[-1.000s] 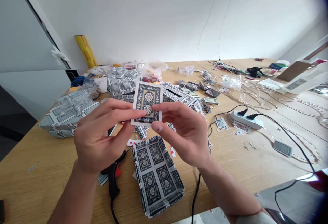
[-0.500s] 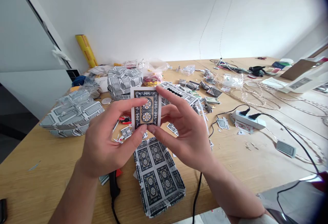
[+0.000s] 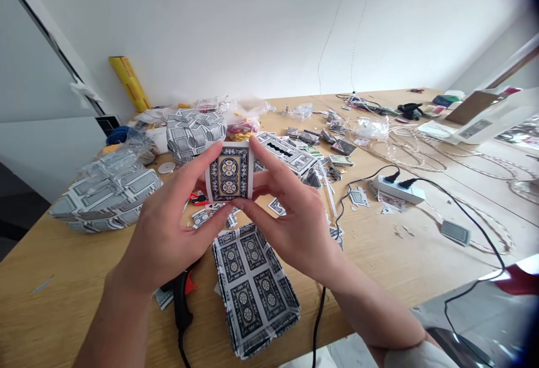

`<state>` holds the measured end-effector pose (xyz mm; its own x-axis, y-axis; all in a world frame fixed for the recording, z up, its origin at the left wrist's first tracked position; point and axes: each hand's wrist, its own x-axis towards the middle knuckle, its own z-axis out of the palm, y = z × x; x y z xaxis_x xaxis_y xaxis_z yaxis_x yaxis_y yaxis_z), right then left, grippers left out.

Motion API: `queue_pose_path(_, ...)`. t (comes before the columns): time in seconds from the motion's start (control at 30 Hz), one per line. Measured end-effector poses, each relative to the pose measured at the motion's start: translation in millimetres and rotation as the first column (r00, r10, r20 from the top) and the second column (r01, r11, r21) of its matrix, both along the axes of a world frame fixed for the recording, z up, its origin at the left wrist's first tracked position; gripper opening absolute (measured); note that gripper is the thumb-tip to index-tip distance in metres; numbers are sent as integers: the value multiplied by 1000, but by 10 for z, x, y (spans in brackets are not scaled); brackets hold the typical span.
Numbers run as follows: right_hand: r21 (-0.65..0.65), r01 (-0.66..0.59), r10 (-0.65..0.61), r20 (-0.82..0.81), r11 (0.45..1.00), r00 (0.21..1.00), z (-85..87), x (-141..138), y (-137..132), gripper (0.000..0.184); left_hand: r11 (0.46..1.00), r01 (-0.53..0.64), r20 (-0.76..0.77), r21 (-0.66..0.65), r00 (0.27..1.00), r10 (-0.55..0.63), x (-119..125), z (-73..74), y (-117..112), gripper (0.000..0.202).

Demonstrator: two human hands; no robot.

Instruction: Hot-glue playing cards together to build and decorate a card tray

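Both my hands hold one playing card (image 3: 229, 171) upright above the table, its patterned blue back facing me. My left hand (image 3: 168, 233) pinches its left edge between thumb and forefinger. My right hand (image 3: 290, 216) pinches the right edge the same way. The card bows slightly between them. Right below lies an open tray (image 3: 252, 284) made of glued playing cards, near the table's front edge. A black glue gun (image 3: 181, 306) rests on the table under my left wrist.
Card-covered boxes stand at the left (image 3: 105, 191) and behind (image 3: 193, 132). Loose cards and scraps (image 3: 320, 154) litter the middle. A white power strip (image 3: 398, 188) with black cables lies to the right, with clear tubing coils (image 3: 421, 154) and a white device (image 3: 488, 123) beyond. A yellow roll (image 3: 128, 81) leans on the wall.
The card turned from flat and tilted to upright, and both hands closed in on its side edges. The view shifted slightly left and down.
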<state>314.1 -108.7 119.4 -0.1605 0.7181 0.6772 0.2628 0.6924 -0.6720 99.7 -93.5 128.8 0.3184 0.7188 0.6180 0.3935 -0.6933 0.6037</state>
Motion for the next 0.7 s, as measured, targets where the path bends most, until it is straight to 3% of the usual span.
queue_pose_path(0.1, 43, 51, -52, 33, 998, 998, -12, -6, 13, 76, 994, -93, -39, 56, 995, 95, 15, -6, 20, 82)
queue_pose_path(0.23, 51, 74, -77, 43, 996, 996, -7, -2, 9, 73, 989, -125, -79, 75, 988, 131, 26, 27, 15, 84)
queue_pose_path(0.5, -31, -33, 29, -123, 999, 992, -10, -20, 2, 69, 987, -155, -49, -27, 987, 154, 9, 32, 3, 80)
queue_pose_path(0.7, -51, -87, 72, -236, 995, 969, 13, -36, 9, 53, 981, -178, -57, -76, 983, 174, 6, 68, 12, 73)
